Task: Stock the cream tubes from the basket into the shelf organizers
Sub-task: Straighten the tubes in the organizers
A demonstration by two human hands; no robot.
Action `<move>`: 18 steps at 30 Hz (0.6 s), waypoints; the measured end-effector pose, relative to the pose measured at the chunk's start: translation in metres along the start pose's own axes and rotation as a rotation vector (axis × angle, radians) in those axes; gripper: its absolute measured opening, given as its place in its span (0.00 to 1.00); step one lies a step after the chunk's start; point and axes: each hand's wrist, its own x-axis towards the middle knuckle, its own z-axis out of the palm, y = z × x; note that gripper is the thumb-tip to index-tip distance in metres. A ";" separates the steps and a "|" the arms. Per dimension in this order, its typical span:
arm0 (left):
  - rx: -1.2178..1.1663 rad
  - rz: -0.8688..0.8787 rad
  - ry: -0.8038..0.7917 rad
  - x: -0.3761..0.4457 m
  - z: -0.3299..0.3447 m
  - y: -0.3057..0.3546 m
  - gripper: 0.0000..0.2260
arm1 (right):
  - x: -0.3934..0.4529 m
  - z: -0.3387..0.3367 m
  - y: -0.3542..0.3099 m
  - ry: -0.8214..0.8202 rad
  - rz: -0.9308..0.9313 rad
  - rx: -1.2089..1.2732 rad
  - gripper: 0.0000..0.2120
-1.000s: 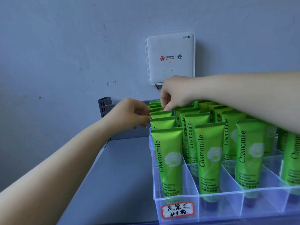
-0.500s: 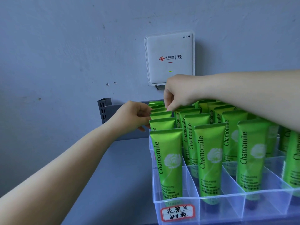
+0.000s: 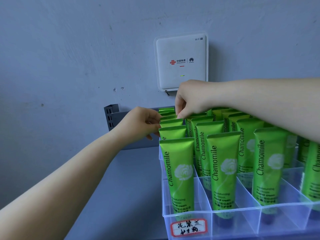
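Note:
Several green "Chamomile" cream tubes (image 3: 179, 172) stand upright in rows inside a clear plastic organizer (image 3: 235, 213) on the grey shelf. My left hand (image 3: 140, 122) is at the left side of the leftmost row and pinches the top edges of tubes far back in it. From the right, my right hand (image 3: 189, 99) reaches across the rows. Its thumb and fingers pinch the top of a tube (image 3: 170, 116) in the back of that same row. The basket is not in view.
A white WiFi box (image 3: 181, 62) hangs on the blue-grey wall just behind my right hand. A grey slotted shelf bracket (image 3: 110, 116) stands at the back left. A handwritten red-bordered label (image 3: 188, 226) sticks to the organizer's front. Bare shelf surface (image 3: 131, 184) lies left of the organizer.
Both hands stay at the back of the leftmost row, shifting only slightly; my right hand edged a little right and up. The view has drifted a little.

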 end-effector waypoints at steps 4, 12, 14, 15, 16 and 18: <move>0.006 0.004 -0.008 0.000 -0.002 0.001 0.09 | 0.000 0.001 0.000 0.000 -0.003 0.001 0.06; 0.010 0.013 -0.017 0.000 -0.003 -0.001 0.10 | 0.001 -0.001 -0.002 -0.021 0.001 -0.006 0.05; 0.016 0.012 -0.039 0.001 -0.004 -0.003 0.09 | 0.000 -0.002 -0.003 -0.022 -0.002 -0.011 0.05; 0.015 0.013 -0.043 0.001 -0.005 -0.004 0.08 | 0.000 -0.002 -0.004 -0.023 -0.006 -0.015 0.05; 0.013 0.015 -0.043 0.001 -0.005 -0.005 0.09 | 0.000 -0.002 -0.004 -0.024 -0.007 -0.018 0.05; 0.003 0.020 -0.036 0.002 -0.008 -0.007 0.11 | 0.000 -0.002 -0.004 -0.025 -0.006 -0.023 0.05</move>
